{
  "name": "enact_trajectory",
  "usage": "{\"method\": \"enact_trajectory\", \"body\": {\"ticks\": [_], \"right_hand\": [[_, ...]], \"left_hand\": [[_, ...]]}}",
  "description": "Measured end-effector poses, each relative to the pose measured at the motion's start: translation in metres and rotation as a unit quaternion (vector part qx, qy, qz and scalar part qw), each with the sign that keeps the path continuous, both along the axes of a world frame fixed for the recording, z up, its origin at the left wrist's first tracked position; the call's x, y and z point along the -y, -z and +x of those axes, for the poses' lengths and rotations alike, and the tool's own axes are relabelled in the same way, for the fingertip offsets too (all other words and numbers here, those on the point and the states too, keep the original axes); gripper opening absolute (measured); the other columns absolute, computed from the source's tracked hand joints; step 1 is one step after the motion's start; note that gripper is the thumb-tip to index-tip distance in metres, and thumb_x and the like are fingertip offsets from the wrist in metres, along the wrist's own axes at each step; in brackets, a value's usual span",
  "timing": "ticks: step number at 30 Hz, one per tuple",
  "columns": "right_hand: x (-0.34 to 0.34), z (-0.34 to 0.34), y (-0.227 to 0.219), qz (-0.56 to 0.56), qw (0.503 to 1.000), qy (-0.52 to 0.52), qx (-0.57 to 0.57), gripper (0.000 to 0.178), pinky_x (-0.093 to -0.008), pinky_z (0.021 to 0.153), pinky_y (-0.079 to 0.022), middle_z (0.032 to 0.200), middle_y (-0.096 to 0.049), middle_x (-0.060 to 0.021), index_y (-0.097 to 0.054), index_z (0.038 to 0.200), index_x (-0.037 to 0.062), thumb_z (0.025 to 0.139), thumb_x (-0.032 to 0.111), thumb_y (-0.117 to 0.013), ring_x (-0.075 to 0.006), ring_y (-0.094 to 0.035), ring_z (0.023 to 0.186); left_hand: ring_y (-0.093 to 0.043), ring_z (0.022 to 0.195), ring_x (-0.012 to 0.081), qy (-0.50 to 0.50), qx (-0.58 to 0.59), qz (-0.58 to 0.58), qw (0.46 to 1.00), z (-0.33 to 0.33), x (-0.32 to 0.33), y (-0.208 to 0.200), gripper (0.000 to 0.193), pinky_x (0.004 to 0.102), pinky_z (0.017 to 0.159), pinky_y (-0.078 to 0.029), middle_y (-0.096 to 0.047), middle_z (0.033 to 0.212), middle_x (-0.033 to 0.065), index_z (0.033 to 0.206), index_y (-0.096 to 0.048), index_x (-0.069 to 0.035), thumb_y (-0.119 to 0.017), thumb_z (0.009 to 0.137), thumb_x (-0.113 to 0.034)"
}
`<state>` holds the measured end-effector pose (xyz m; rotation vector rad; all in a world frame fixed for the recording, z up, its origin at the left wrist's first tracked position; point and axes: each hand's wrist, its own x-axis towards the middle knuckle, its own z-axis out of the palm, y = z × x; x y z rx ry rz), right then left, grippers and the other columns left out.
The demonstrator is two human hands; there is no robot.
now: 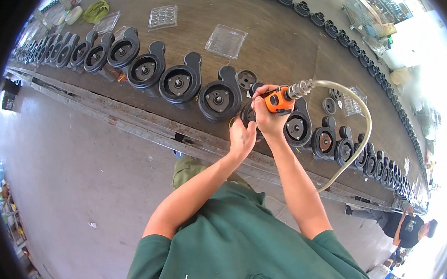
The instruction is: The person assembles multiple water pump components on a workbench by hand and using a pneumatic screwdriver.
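Note:
My right hand (269,118) is wrapped round an orange and black air screwdriver (279,101), which is upright over a black round housing (247,113). A clear hose (368,118) runs from the metal fitting at the tool's top and curves down to the right. With bent fingers my left hand (242,139) grips the near rim of that same housing. Both hands and the tool hide most of the housing and the tool's tip. On the left stands another black housing (219,99) with a metal plate in its middle; a similar housing (298,125) is on the right.
Several like housings line the near edge of the brown table (271,44); another row (330,29) curves along its far side. Loose black discs (246,79) and clear plastic trays (226,41) lie behind the near row. At far right is another person (411,230).

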<state>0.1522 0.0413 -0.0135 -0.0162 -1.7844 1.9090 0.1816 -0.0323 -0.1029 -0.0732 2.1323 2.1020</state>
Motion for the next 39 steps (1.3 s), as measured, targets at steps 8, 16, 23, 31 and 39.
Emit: {"method": "enact_trajectory", "body": {"ticks": [8,16,23,31,39], "right_hand": [[-0.024,0.001,-0.040,0.005,0.997,0.057,-0.057,0.022,-0.0280,0.066,-0.053,0.091,-0.065,-0.0104,-0.056,0.109,-0.0020,0.087,-0.006,-0.054,-0.0140,-0.061,0.070],[-0.042,-0.002,-0.011,-0.018,0.989,0.144,-0.040,0.017,-0.0250,0.058,-0.051,0.085,-0.065,-0.0094,-0.057,0.101,-0.0025,0.084,-0.006,-0.058,-0.0131,-0.062,0.064],[-0.042,-0.003,-0.002,-0.013,0.989,0.145,-0.013,0.023,-0.0292,0.066,-0.052,0.088,-0.062,-0.0101,-0.054,0.107,0.0007,0.086,-0.005,-0.054,-0.0159,-0.060,0.069],[-0.040,-0.005,0.003,-0.024,0.996,0.080,-0.038,0.015,-0.0240,0.060,-0.052,0.084,-0.066,-0.0091,-0.058,0.100,-0.0015,0.085,-0.006,-0.060,-0.0114,-0.063,0.068],[-0.043,-0.009,0.009,-0.008,0.994,0.100,-0.049,0.016,-0.0247,0.063,-0.053,0.085,-0.067,-0.0099,-0.058,0.100,-0.0020,0.085,-0.006,-0.063,-0.0119,-0.063,0.069]], "left_hand": [[-0.072,0.083,0.0368,0.001,0.129,0.036,0.991,-0.003,-0.004,-0.011,0.047,0.0424,0.075,-0.061,-0.069,0.107,0.0259,0.133,-0.052,0.003,-0.060,0.093,-0.020],[-0.064,0.114,0.0408,0.045,0.146,-0.002,0.988,-0.008,-0.004,0.000,0.047,0.0444,0.099,-0.049,-0.065,0.124,0.0252,0.139,-0.054,-0.003,-0.055,0.097,-0.022],[-0.059,0.124,0.0374,0.079,0.167,0.012,0.983,-0.009,0.001,-0.002,0.056,0.0413,0.106,-0.044,-0.061,0.134,0.0218,0.151,-0.042,-0.007,-0.052,0.097,-0.016],[-0.056,0.128,0.0368,0.093,0.149,0.007,0.985,-0.011,0.006,-0.012,0.058,0.0405,0.109,-0.042,-0.058,0.138,0.0223,0.153,-0.039,-0.006,-0.053,0.097,-0.014],[-0.056,0.128,0.0378,0.079,0.161,0.021,0.984,-0.009,0.002,-0.005,0.057,0.0411,0.108,-0.042,-0.059,0.137,0.0227,0.151,-0.042,-0.006,-0.055,0.096,-0.016]]}}
